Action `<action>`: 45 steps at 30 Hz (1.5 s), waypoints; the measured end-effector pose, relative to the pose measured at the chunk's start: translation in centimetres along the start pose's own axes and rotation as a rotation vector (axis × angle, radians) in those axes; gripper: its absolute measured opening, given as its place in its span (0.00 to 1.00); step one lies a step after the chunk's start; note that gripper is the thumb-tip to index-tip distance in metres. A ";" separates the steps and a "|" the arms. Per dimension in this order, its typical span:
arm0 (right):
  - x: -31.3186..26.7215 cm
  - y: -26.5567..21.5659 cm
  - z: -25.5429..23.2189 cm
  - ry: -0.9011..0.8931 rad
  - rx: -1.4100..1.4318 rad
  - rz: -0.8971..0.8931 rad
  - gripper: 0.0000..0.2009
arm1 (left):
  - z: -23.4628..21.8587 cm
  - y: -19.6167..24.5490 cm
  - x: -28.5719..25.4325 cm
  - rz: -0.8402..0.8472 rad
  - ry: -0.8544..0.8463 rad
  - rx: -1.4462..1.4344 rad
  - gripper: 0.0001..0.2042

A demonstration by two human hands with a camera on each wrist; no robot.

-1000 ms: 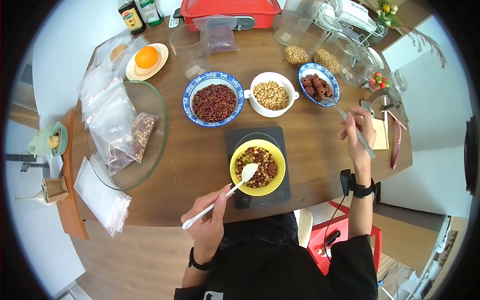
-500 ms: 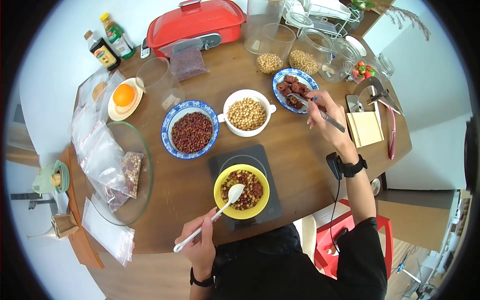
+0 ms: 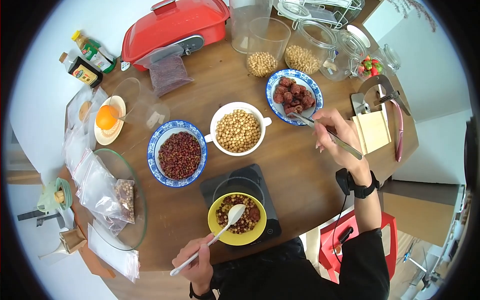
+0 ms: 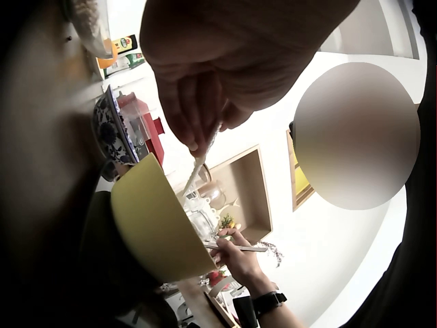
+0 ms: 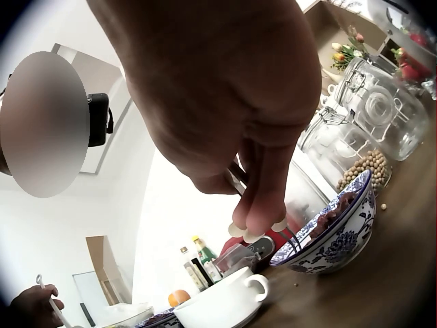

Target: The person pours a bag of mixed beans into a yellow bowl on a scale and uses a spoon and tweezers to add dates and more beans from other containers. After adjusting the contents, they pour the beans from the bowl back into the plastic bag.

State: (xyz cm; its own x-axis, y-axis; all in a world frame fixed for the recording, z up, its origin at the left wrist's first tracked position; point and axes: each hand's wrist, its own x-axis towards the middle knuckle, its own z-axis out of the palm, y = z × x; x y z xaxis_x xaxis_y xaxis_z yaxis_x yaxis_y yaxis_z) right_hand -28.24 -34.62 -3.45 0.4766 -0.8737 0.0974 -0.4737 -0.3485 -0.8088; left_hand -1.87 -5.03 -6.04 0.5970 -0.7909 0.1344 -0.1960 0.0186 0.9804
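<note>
My left hand (image 3: 196, 262) pinches the handle of a white spoon (image 3: 236, 214), its bowl over a yellow bowl (image 3: 211, 220) of mixed beans with a dark red wrinkled fruit among them. The yellow bowl stands on a black electric hot plate (image 3: 272, 220). In my right hand (image 3: 337, 137) is a metal fork (image 3: 345, 145), its tines showing in the right wrist view. They reach the near side of a blue-and-white bowl (image 5: 341, 242) of dark red dried dates (image 3: 295, 93). A two-handled white bowl (image 3: 215, 125) of pale beans stands left of the dates.
Left of the white bowl is a blue-and-white bowl (image 3: 151, 155) of small dark red beans. A glass dish (image 3: 142, 200) with plastic bags lies at the left. Jars (image 3: 310, 42), a red cooker (image 3: 175, 30) and bottles (image 3: 95, 52) line the back; a cutter (image 3: 382, 100) stands at right.
The head view has shifted, so the table appears turned and lower. The fork moved in among the dates, then back to the bowl's near side. My left hand keeps the spoon over the yellow bowl.
</note>
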 end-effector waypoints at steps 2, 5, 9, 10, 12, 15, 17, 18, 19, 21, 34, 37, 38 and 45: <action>0.3 0.2 0.0 0.002 -0.003 0.016 0.10 | 0.1 -0.2 0.4 0.028 -0.004 0.009 0.04; 0.1 -0.2 -0.2 0.055 -0.158 -0.058 0.11 | 0.3 -0.2 0.9 0.029 0.000 0.030 0.05; 0.3 -1.4 -0.5 0.099 -0.256 -0.094 0.13 | 0.7 -0.5 1.2 0.021 0.022 0.004 0.05; 0.3 -1.6 -0.6 0.083 -0.248 -0.076 0.13 | 0.8 -0.6 1.3 0.036 0.029 -0.001 0.05; 0.8 -1.7 -0.6 0.063 -0.240 -0.087 0.13 | 0.9 -0.6 1.4 0.033 0.024 -0.001 0.05; 1.5 -1.6 -0.7 0.027 -0.261 -0.095 0.13 | 0.8 -0.7 1.4 0.026 0.018 -0.001 0.05; 1.7 -1.4 -0.7 0.007 -0.288 -0.090 0.13 | 0.7 -0.8 1.5 0.020 0.014 -0.001 0.05; 1.7 -1.2 -0.6 0.016 -0.312 -0.098 0.13 | 0.6 -0.8 1.5 0.034 0.006 0.004 0.05; 1.7 -1.0 -0.5 0.024 -0.336 -0.105 0.13 | 0.5 -0.9 1.6 0.048 -0.003 0.008 0.05; 1.4 -0.2 -0.3 0.041 -0.303 -0.069 0.12 | 0.5 -0.9 1.6 0.045 -0.002 0.010 0.05; 0.7 2.1 -0.2 0.097 -0.104 0.052 0.10 | 0.5 -1.1 1.6 0.047 0.013 -0.001 0.05; 0.8 2.2 0.0 0.105 -0.107 0.046 0.09 | 0.5 -1.0 1.7 0.045 0.008 0.014 0.05; 0.8 2.2 0.1 0.105 -0.106 0.046 0.09 | 0.4 -1.0 1.6 0.045 0.008 0.014 0.05; 0.8 2.9 0.6 0.101 -0.140 -0.005 0.09 | 0.0 -1.1 1.5 0.004 -0.043 0.072 0.10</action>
State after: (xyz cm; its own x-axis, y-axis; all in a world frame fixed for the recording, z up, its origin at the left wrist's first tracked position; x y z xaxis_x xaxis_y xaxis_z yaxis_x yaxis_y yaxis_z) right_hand -28.78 -36.13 -6.12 0.4055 -0.8992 0.1644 -0.5736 -0.3904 -0.7202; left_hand -0.83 -6.23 -6.91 0.5622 -0.8166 0.1307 -0.2550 -0.0209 0.9667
